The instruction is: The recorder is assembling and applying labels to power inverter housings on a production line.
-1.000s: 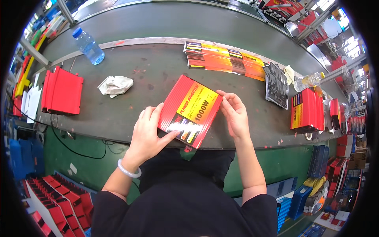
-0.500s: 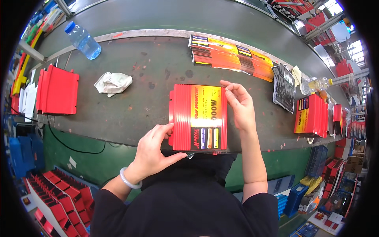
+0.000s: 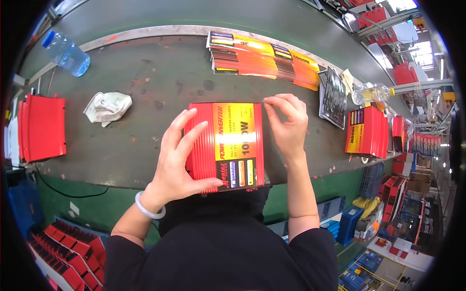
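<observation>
A red ribbed power inverter (image 3: pixel 201 145), with a yellow, red and black label (image 3: pixel 238 128) on its upper face, lies at the table's front edge before me. My left hand (image 3: pixel 172 157) is at its left side, fingers spread over the ribs and thumb stretched along the near edge of the label. Beside the inverter's far right corner, my right hand (image 3: pixel 286 121) has thumb and forefinger pinched together. Whatever is between those fingertips, if anything, is too small to make out.
A fanned stack of labels (image 3: pixel 264 58) lies behind the inverter. Black printed sheets (image 3: pixel 333 99), a clear bottle (image 3: pixel 371 93) and a labelled inverter (image 3: pixel 368 131) stand right. Leftward are a white cloth (image 3: pixel 108 107), a water bottle (image 3: pixel 68 54) and a red casing (image 3: pixel 42 127).
My view has shifted right, so the table things appear further left. My left hand has come up over the ribs with its fingers spreading. The right hand stays pinched near the far right corner.
</observation>
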The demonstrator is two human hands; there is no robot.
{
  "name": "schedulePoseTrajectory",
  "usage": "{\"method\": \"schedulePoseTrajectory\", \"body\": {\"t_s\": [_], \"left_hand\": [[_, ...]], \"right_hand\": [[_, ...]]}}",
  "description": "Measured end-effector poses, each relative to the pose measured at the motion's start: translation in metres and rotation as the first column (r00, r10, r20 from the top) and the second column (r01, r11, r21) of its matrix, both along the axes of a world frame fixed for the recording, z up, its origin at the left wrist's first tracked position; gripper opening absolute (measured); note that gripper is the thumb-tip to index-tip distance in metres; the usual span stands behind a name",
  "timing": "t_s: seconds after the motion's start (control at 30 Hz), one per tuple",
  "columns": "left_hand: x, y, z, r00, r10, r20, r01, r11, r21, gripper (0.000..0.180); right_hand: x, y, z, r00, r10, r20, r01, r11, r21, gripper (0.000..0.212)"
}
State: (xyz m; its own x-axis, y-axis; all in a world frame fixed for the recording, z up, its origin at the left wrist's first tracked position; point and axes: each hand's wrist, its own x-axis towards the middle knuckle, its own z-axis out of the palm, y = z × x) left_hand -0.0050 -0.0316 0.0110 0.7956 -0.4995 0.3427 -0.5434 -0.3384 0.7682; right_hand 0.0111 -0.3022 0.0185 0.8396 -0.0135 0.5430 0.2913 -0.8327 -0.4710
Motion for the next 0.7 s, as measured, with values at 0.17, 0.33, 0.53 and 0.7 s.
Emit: {"method": "schedulePoseTrajectory", "body": {"t_s": [0.17, 0.33, 0.53, 0.7], "left_hand": [[0.015, -0.003, -0.006, 0.997, 0.071, -0.005, -0.071, 0.996, -0.047, 0.094], [0.020, -0.006, -0.009, 0.996, 0.082, -0.048, -0.084, 0.995, -0.051, 0.090], [0.019, -0.009, -0.012, 0.993, 0.074, -0.090, -0.077, 0.996, -0.038, 0.089], [0.020, -0.009, -0.012, 0.993, 0.072, -0.091, -0.077, 0.996, -0.050, 0.089]], "right_hand": [[0.004, -0.004, 0.004, 0.999, 0.046, 0.006, -0.045, 0.983, -0.180, 0.009], [0.007, -0.002, 0.006, 0.996, 0.085, 0.001, -0.082, 0.966, -0.247, 0.009], [0.008, -0.002, 0.010, 0.993, 0.120, 0.001, -0.115, 0.950, -0.289, 0.009], [0.008, 0.000, 0.013, 0.993, 0.119, -0.018, -0.118, 0.934, -0.337, 0.009]]}}
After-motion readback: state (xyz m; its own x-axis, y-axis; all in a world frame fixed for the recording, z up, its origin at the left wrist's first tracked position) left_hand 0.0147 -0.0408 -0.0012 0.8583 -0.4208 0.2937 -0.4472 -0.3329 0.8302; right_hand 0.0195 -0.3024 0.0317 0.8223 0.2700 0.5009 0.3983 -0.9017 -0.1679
